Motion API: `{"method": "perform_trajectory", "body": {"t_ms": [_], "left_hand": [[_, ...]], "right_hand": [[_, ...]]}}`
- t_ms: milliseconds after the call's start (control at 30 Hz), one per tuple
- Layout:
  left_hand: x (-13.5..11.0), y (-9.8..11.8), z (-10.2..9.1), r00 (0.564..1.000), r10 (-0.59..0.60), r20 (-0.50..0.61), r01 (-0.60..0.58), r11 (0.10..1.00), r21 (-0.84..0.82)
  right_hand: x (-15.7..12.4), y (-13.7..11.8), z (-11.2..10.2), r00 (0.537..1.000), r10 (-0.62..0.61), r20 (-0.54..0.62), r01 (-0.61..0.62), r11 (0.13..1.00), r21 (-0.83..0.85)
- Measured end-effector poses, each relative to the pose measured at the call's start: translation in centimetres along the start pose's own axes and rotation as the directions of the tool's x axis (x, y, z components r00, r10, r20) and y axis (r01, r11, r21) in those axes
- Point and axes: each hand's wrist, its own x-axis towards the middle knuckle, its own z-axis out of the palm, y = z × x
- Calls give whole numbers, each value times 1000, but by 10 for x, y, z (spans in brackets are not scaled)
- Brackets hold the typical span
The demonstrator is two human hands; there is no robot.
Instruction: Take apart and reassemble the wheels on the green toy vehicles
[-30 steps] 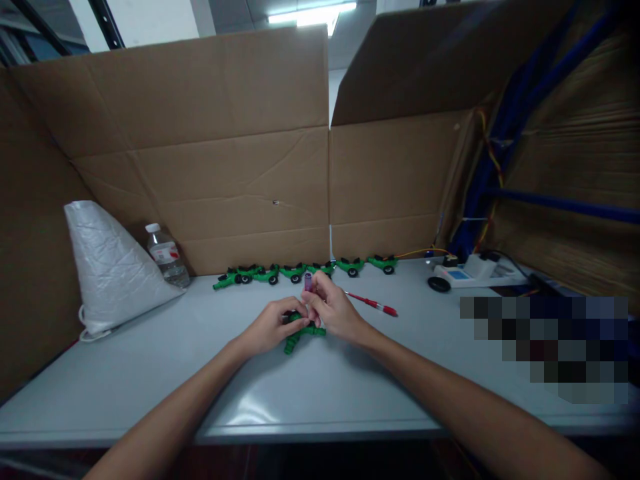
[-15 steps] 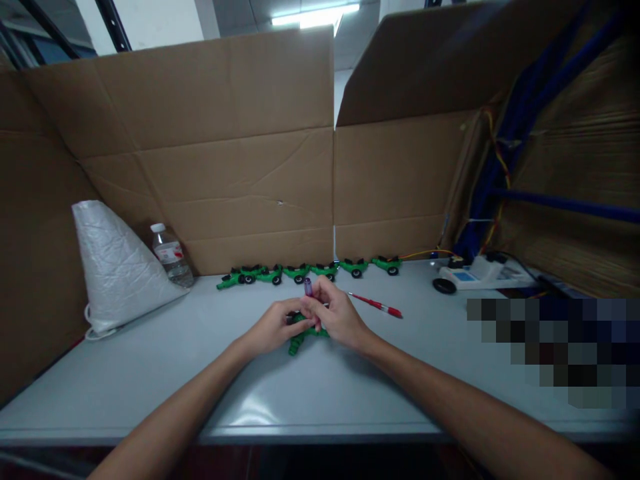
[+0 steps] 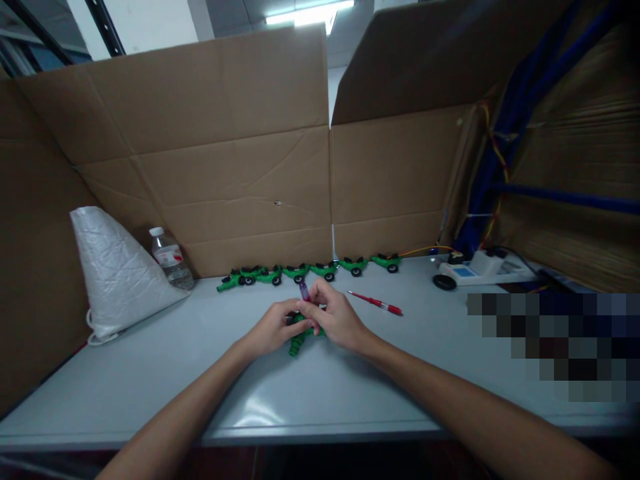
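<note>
Hands meet at the middle of the grey table [image 3: 150, 373]. Left hand [image 3: 273, 328] curls over a green plastic wheeled toy [image 3: 297, 344], fingers closed on it, pinning it to the tabletop. Right hand [image 3: 337, 320] sits just beside, touching the toy's other side, thumb and forefinger pinching a small purple cylinder [image 3: 303, 290] upright above it. Beyond them, a row of matching green toys [image 3: 300, 272] lines the cardboard wall [image 3: 225, 173]; a red pen [image 3: 377, 304] lies to the right.

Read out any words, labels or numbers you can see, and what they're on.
Nothing is legible.
Water bottle label: red and white, too blurred to read.
White device blue panel: too small to read.
Green toy, purple piece: no print visible.
</note>
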Motion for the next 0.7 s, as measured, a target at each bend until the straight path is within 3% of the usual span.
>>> {"method": "perform_trajectory", "body": {"t_ms": [300,500,700], "left_hand": [[1,9,-2,1000,18,4,-18,1000,-15],[1,4,-1,1000,-10,5,10,1000,4],[1,-5,-1,1000,-22,7,22,1000,-21]], "right_hand": [[4,-2,-9,987,5,159,-6,1000,3],[3,0,-7,1000,11,3,-12,1000,23],[3,0,-10,998,-17,-60,16,1000,-24]]}}
